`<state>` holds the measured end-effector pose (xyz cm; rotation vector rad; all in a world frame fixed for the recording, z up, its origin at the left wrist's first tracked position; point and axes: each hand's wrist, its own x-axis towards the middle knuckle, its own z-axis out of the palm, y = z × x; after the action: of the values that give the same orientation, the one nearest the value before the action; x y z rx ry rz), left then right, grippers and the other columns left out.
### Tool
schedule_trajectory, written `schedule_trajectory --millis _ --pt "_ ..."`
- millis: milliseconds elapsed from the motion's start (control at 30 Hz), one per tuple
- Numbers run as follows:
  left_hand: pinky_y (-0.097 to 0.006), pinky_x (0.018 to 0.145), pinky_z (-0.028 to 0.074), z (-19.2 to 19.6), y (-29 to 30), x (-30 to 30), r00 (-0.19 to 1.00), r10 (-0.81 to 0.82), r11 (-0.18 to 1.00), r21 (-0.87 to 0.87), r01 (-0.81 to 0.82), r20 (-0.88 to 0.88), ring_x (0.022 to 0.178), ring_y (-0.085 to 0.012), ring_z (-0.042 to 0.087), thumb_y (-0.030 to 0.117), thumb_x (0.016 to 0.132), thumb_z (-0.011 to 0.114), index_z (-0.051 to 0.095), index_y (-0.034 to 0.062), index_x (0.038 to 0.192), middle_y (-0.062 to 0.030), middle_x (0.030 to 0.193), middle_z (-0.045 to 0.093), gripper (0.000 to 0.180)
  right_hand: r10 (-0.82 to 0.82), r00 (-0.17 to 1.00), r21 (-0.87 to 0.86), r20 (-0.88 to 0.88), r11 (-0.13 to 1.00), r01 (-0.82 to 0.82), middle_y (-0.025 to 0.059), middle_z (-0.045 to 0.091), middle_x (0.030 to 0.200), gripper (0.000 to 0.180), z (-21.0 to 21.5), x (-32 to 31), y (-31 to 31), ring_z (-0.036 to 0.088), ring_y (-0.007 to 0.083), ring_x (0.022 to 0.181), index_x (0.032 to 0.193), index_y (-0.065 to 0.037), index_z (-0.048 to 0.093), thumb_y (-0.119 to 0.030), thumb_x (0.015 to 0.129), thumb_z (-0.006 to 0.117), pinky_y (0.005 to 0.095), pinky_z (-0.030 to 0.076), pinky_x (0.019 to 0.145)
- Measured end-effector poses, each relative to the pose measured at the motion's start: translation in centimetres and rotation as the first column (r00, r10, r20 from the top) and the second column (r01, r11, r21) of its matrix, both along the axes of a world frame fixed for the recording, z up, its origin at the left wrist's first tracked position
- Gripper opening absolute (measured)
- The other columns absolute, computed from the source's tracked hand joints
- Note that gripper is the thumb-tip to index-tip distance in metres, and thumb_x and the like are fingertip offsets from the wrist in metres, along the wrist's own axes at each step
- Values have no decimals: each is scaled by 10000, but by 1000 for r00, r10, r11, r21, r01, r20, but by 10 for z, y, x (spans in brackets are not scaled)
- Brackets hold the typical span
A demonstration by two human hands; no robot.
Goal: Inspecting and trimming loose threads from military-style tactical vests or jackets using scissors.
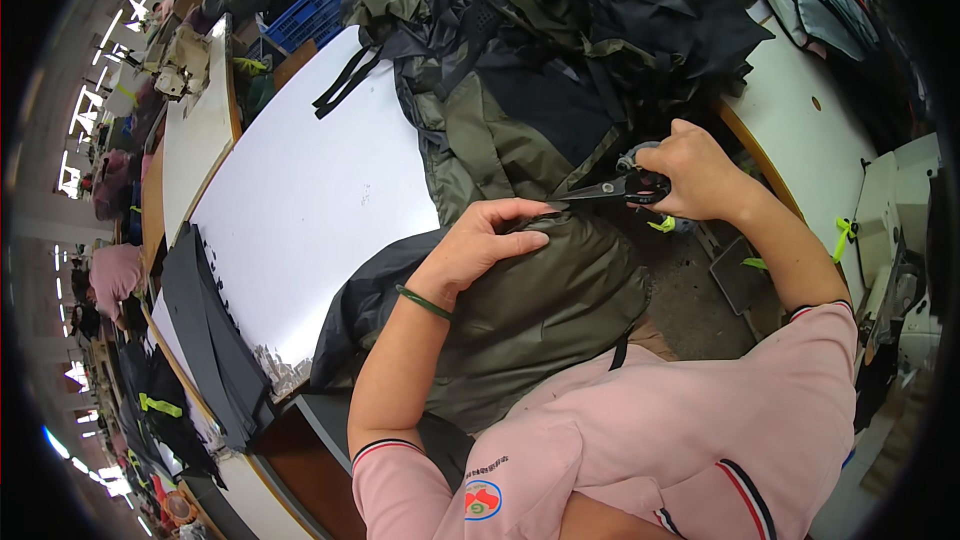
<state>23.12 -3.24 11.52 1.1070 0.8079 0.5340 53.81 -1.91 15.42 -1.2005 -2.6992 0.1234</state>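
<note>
"Where's the olive fabric (560, 285)?"
"Over the lap, its edge pinched by the left hand (490, 242); the right hand (697, 172), elbow bent, grips black scissors (612, 189)."
"Beyond?"
"White worktable (310, 165), heaped dark cloth (535, 100), then a blue plastic crate (304, 12)."

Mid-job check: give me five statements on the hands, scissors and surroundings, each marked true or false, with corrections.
1. The right hand holds the black-handled scissors. True.
2. A green bangle circles the left hand's wrist. True.
3. The scissors' blades point away from the left hand. False: they point toward it.
4. The left hand touches bright red cloth. False: it touches olive-green fabric.
5. A blue plastic crate stands beyond the white tabletop. True.
</note>
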Motion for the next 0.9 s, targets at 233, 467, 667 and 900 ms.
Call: schedule_trajectory --millis 233,467,667,900 --pt "-199 818 471 -5 0 0 1000 -6 999 48 8 -29 893 -48 580 50 836 711 662 1 1155 7 1012 668 326 38 999 18 -37 999 -37 65 596 666 324 17 -13 2 587 244 658 729 -103 563 -339 671 778 357 378 687" --pt "-197 788 470 1 -2 2 999 -50 999 -19 50 18 873 -36 566 47 834 711 662 -5 1154 18 993 664 328 75 986 41 150 996 -82 62 598 652 320 19 -12 7 574 265 609 708 -102 563 -335 663 779 353 372 694" --pt "-195 792 446 0 -2 7 998 -55 992 113 55 -7 886 -40 538 44 822 706 658 25 1146 29 995 634 328 -18 975 -208 -223 978 -30 87 626 691 386 22 -31 2 591 319 637 768 -61 598 -371 679 812 371 425 669" --pt "-364 897 438 11 -19 -22 867 350 503 851 147 -356 1015 -287 557 155 756 773 637 53 1082 -103 1060 620 368 -135 884 -615 -447 765 -194 37 603 739 200 -10 -62 11 541 108 685 845 -1 603 -136 782 737 268 452 656"
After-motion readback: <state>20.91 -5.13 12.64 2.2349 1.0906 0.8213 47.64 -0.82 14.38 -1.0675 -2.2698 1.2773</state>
